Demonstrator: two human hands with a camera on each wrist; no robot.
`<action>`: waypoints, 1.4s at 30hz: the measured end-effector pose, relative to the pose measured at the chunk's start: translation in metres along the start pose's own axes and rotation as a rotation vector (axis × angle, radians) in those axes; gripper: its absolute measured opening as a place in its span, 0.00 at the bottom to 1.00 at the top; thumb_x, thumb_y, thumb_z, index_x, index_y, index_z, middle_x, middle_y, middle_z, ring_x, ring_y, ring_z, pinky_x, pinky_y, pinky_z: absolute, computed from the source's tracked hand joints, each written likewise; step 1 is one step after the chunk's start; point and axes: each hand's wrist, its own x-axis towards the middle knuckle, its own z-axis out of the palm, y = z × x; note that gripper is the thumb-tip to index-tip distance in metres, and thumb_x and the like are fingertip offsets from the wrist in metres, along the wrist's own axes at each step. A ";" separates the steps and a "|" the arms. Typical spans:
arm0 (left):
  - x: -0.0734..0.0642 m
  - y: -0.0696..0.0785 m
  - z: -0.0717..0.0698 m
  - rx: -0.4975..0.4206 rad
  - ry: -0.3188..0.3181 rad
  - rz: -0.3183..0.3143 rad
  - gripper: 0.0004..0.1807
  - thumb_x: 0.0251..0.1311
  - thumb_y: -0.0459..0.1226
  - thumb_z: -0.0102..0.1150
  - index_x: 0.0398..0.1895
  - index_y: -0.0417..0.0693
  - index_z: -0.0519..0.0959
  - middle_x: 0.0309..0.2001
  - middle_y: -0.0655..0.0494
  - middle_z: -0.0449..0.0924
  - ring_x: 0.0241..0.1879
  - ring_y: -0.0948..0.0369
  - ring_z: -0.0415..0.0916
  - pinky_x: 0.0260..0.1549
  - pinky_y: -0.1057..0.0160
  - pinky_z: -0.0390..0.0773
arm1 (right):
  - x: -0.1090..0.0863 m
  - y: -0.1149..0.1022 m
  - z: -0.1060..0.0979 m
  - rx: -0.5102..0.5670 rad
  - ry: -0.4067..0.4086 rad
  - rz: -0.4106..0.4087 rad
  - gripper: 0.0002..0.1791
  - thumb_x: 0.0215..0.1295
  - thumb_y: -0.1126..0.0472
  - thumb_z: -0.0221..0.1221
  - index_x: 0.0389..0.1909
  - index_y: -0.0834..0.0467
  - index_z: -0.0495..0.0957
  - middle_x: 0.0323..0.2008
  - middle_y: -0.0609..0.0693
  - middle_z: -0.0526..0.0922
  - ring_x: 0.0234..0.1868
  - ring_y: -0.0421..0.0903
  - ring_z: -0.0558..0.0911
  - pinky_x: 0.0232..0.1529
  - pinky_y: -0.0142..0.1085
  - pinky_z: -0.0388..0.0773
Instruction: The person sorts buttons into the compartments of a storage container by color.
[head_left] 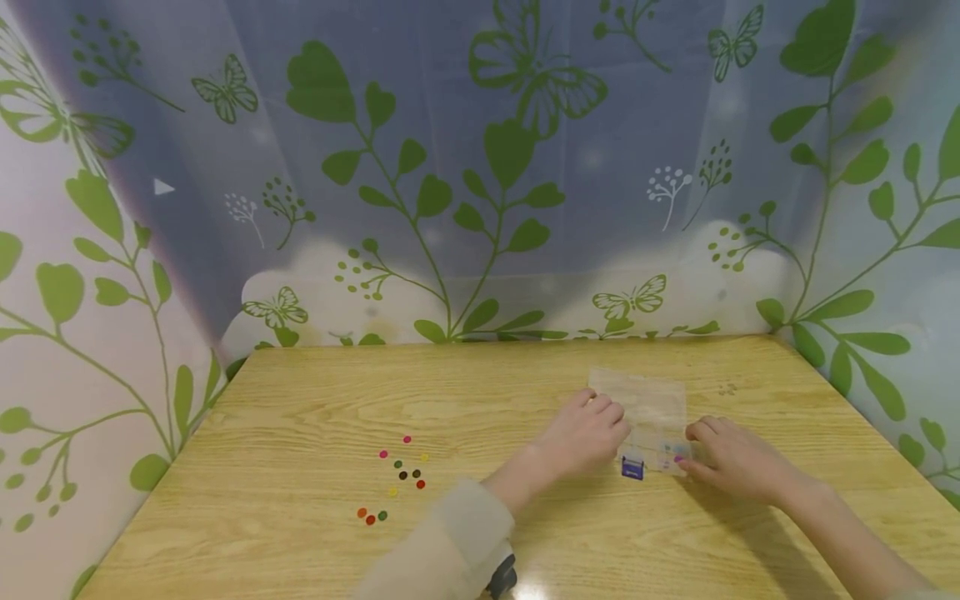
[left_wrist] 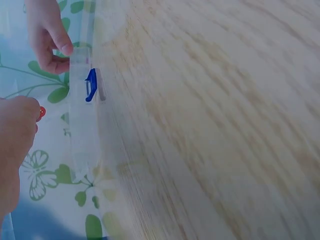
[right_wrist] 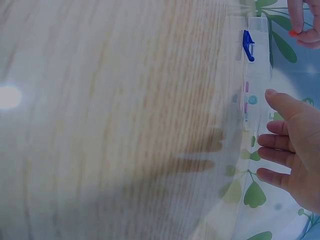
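Note:
A clear plastic box [head_left: 648,400] with a blue latch [head_left: 632,467] on its near side lies on the wooden table. Over the box's left side, my left hand [head_left: 585,429] pinches a small red button [left_wrist: 42,112], which also shows orange-red between the fingertips in the right wrist view. My right hand [head_left: 742,460] is at the box's right side, its thumb near the front corner and its fingers relaxed and slightly spread. Inside the box, near that hand, are a purple button [head_left: 678,459] and a teal button [right_wrist: 252,100].
Several loose buttons [head_left: 402,476] in red, pink, yellow, green and dark colours lie scattered on the table's left half. A few small clear pieces [head_left: 727,389] sit behind the right hand. A leaf-patterned curtain [head_left: 450,208] hangs along the table's back and sides.

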 end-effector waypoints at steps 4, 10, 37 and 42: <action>0.005 0.003 0.002 0.008 0.026 0.003 0.09 0.64 0.41 0.47 0.40 0.59 0.78 0.40 0.65 0.75 0.42 0.65 0.70 0.51 0.64 0.65 | 0.000 0.001 0.001 -0.004 0.005 -0.002 0.19 0.57 0.52 0.63 0.39 0.64 0.75 0.35 0.50 0.76 0.36 0.50 0.77 0.36 0.44 0.75; 0.011 0.008 0.000 -0.012 -0.013 -0.006 0.09 0.65 0.42 0.46 0.39 0.60 0.77 0.39 0.65 0.73 0.42 0.65 0.68 0.49 0.64 0.64 | 0.001 0.001 0.002 -0.015 0.017 -0.009 0.19 0.56 0.53 0.63 0.38 0.64 0.74 0.34 0.51 0.76 0.35 0.51 0.77 0.36 0.44 0.75; 0.035 0.027 0.009 -0.025 -0.143 -0.012 0.12 0.68 0.44 0.42 0.47 0.62 0.75 0.44 0.66 0.71 0.44 0.65 0.66 0.49 0.64 0.63 | 0.000 0.000 0.000 -0.014 0.009 -0.001 0.18 0.56 0.54 0.63 0.38 0.64 0.74 0.34 0.50 0.75 0.33 0.48 0.76 0.32 0.41 0.74; 0.037 0.031 0.009 -0.049 -0.200 -0.006 0.12 0.68 0.44 0.43 0.49 0.62 0.75 0.44 0.67 0.71 0.44 0.66 0.65 0.49 0.65 0.64 | 0.000 0.001 0.001 -0.015 0.009 -0.002 0.18 0.56 0.53 0.63 0.38 0.64 0.74 0.34 0.50 0.76 0.34 0.48 0.76 0.33 0.42 0.74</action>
